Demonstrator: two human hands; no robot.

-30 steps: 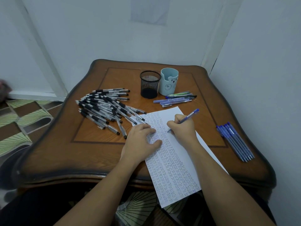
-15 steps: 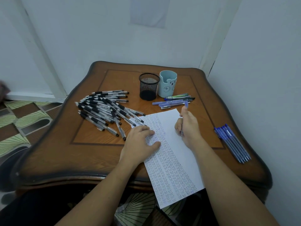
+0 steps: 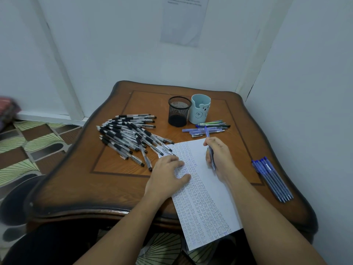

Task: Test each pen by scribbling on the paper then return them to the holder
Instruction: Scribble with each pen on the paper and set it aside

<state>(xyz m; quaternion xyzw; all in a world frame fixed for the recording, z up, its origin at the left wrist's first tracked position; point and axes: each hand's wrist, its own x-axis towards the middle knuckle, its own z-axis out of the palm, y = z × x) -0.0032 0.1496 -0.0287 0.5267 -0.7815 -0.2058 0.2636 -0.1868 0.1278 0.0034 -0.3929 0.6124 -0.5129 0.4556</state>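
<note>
The surface (image 3: 80, 180) is bounded by wavy dark edges; walls are met close behind its upper edge and along its right side. The lower end of the paper (image 3: 208, 197) is carried past the near edge at the lower centre. Bare wood is left at the lower left, and between the paper and a row of blue pens (image 3: 272, 179) laid near the right edge.

The paper is pressed flat by the left hand (image 3: 168, 175), fingers spread. A blue pen (image 3: 207, 133) is gripped in the right hand (image 3: 219, 155) over the paper's right margin; whether its tip touches cannot be told.

At the upper centre, the black mesh holder (image 3: 179, 110) is seen down to its dark bottom. Beside it, the blue cup (image 3: 199, 109) shows only part of its inner wall. A pile of black-grip pens (image 3: 129, 136) lies to the left, and mixed pens (image 3: 208, 127) lie just below the cup.
</note>
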